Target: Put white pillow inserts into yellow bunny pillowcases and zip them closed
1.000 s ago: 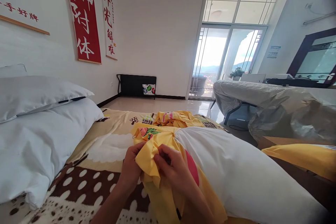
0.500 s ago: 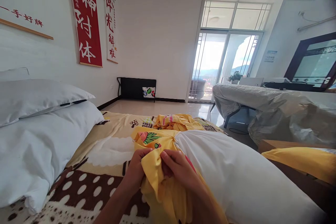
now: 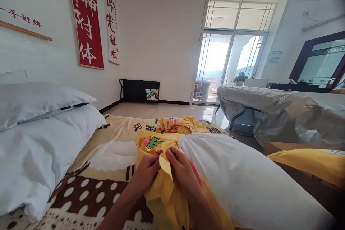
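A yellow pillowcase (image 3: pixel 163 194) with a printed fruit and green leaves lies bunched in front of me, its far part reaching over one end of a white pillow (image 3: pixel 231 172). My left hand (image 3: pixel 148 170) pinches a fold of the yellow cloth from the left. Close beside it, my right hand (image 3: pixel 180 167) grips the same fold between thumb and fingers. A flap of cloth hangs down between the two hands. Most of the pillow lies bare to the right of my right hand.
Two white pillows (image 3: pixel 51 136) are stacked at the left on a patterned blanket (image 3: pixel 88 194). Another yellow cloth (image 3: pixel 183 125) lies crumpled at the far edge. At the right are a yellow item (image 3: pixel 315 163) on a brown box and a plastic-covered table (image 3: pixel 269 104).
Both hands have shifted slightly at the fold, the left one moving a little right. The flap between them now hangs more upright. The view has turned slightly.
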{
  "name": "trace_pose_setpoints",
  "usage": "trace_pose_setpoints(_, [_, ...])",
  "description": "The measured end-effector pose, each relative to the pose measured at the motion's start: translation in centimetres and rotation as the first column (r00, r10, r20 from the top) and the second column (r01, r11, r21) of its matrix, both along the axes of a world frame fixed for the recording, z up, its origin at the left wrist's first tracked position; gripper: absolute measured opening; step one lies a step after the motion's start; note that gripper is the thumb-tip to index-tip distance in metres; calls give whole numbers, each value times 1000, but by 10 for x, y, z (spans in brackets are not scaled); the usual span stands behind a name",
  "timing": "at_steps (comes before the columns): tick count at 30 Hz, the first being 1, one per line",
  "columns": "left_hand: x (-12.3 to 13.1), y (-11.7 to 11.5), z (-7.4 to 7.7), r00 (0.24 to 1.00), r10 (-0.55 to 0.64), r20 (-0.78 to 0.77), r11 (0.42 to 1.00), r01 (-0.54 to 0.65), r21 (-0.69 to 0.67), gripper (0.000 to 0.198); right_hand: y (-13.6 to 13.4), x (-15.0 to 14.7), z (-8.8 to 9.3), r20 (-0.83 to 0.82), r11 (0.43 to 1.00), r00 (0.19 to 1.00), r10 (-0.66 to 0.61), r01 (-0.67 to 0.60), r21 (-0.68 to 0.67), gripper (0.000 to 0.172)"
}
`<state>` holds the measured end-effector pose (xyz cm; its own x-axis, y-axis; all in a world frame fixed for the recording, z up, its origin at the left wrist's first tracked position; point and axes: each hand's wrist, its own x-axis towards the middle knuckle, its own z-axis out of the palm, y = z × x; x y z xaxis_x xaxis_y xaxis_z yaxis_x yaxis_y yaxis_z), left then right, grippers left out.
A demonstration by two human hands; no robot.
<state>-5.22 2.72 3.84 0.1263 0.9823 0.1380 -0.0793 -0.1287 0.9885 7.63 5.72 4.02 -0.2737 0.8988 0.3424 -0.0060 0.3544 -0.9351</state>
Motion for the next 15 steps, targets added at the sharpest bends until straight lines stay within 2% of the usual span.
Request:
trace_pose_setpoints(2, [-1,2,-1,1000,7,16,1000,-7,-20,41,-1,0,2,104,991,989,-102,93,93,38])
trace_pose_setpoints(4, [-1,5,-4,995,47,91,998,-43,-51,45,-4,3,6,245,979,956,-158,121,162,34])
trace_pose_setpoints(8, [-1,9,-10,964,132,230,989,-115,-88,41,-17,12,16,452,981,877,-164,99,165,29])
trace_pose_setpoints(12, [-1,11,-13,964,192,185,981,-188,-39,30,-23,7,13,453,990,888,-82,20,140,22])
trace_pose_setpoints(15, [-4,10,-8,973,210,100,978,-211,-2,31,-18,-2,5,342,990,935,-97,54,131,19])
